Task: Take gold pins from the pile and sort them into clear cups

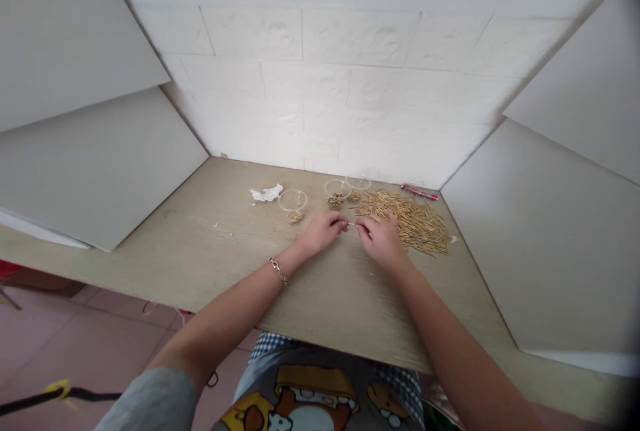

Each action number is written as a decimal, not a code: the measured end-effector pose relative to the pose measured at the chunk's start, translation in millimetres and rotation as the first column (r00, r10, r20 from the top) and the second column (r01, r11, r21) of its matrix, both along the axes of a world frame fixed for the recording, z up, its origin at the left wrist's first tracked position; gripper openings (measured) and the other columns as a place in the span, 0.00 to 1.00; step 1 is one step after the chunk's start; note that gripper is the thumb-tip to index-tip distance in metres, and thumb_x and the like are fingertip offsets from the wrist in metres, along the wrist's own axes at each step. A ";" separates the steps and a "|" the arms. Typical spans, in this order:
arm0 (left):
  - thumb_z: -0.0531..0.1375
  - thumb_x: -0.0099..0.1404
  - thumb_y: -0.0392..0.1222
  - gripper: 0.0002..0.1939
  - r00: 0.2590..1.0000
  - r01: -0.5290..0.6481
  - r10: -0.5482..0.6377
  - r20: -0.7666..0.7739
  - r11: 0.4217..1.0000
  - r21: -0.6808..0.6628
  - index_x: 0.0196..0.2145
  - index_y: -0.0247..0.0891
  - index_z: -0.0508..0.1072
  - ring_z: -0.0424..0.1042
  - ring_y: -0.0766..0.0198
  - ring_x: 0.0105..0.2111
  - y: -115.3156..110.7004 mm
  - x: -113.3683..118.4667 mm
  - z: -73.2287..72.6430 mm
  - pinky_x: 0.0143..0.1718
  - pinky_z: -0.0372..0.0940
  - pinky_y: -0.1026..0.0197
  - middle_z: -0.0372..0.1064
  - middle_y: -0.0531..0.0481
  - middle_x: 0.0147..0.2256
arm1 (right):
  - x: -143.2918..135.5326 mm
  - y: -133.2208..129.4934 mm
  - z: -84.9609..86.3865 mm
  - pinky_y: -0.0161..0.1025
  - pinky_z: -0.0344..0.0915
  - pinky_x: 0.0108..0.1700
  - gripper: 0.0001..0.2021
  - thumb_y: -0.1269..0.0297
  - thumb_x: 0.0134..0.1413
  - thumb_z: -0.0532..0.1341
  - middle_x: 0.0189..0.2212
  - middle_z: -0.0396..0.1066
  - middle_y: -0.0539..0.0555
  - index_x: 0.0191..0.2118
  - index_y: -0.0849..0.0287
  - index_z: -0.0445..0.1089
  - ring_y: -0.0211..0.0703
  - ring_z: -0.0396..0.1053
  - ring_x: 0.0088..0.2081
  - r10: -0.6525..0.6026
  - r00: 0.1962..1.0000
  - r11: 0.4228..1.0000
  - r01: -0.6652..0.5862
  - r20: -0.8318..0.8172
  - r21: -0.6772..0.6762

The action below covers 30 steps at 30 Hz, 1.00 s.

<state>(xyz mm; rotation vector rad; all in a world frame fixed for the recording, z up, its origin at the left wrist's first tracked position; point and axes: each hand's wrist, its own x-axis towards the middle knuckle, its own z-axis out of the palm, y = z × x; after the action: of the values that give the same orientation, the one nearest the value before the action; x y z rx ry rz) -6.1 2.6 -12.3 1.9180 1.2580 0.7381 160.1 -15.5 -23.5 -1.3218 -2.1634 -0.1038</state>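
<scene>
Head view looks down on a pale wooden bench (pixel 240 264) walled in by white panels. Left of centre, a crumpled white scrap of paper (pixel 267 193) lies near the back wall, and just right of it stands a clear plastic cup (pixel 293 200) with a little heap of brassy bits (pixel 295 217) in front. At mid-frame the left hand (pixel 323 231), a bracelet (pixel 279 271) on its wrist, is closed in a pinch on one end of a thin golden stick (pixel 352 223); the right hand (pixel 381 239) pinches the other end, so the stick spans the small gap between the fingertips, held low over the bench. Behind the hands sit two more clear cups (pixel 338 187) with small brassy clusters beside them, apparently kept close for easy reach. Right of the hands spreads a loose pile of golden sticks (pixel 413 219), touching the right hand's far side. A red pen (pixel 419 192) lies at the upper right, by the wall
</scene>
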 end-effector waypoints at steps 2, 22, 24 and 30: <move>0.50 0.60 0.37 0.11 1.000 0.019 -0.019 -0.007 1.000 0.006 0.29 0.34 0.72 0.67 0.67 0.28 0.7 -0.6 -0.6 0.34 0.62 0.65 0.70 0.51 0.27 | 1.3 1.7 -1.3 0.47 0.47 0.52 0.10 0.67 0.56 0.51 0.29 0.72 0.52 0.31 0.58 0.69 0.42 0.67 0.34 0.015 0.999 0.999 -0.016 -0.036 -0.033; 0.51 0.59 0.38 0.11 0.997 -0.006 0.008 -0.071 1.000 0.027 0.29 0.34 0.73 0.67 0.67 0.27 3.6 -2.9 1.5 0.33 0.61 0.65 0.70 0.52 0.26 | -8.4 -1.0 -4.9 0.48 0.48 0.52 0.09 0.69 0.56 0.51 0.29 0.72 0.53 0.31 0.59 0.68 0.43 0.67 0.34 -0.025 0.999 1.000 0.025 -0.042 0.009; 0.50 0.59 0.38 0.11 0.997 -0.003 0.006 -0.074 0.999 0.034 0.29 0.34 0.72 0.67 0.67 0.27 3.8 -3.3 0.9 0.32 0.61 0.65 0.70 0.52 0.26 | -7.3 0.2 -5.3 0.47 0.48 0.52 0.09 0.69 0.56 0.51 0.29 0.72 0.53 0.31 0.59 0.68 0.42 0.67 0.34 -0.010 0.999 1.000 0.010 -0.040 0.013; 0.50 0.60 0.38 0.12 0.996 0.030 -0.026 -0.083 0.999 0.045 0.29 0.35 0.72 0.67 0.67 0.27 5.8 -4.8 -1.8 0.31 0.61 0.65 0.70 0.51 0.26 | -2.3 5.3 -7.3 0.45 0.51 0.50 0.09 0.69 0.55 0.52 0.28 0.71 0.52 0.31 0.58 0.69 0.42 0.67 0.33 0.055 0.996 0.997 -0.059 -0.071 -0.052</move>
<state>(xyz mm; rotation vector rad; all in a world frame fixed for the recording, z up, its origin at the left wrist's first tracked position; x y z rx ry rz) -10.9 8.4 -14.2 2.0179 1.2718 0.6851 157.7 -10.2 -30.9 -1.2729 -2.1567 0.0235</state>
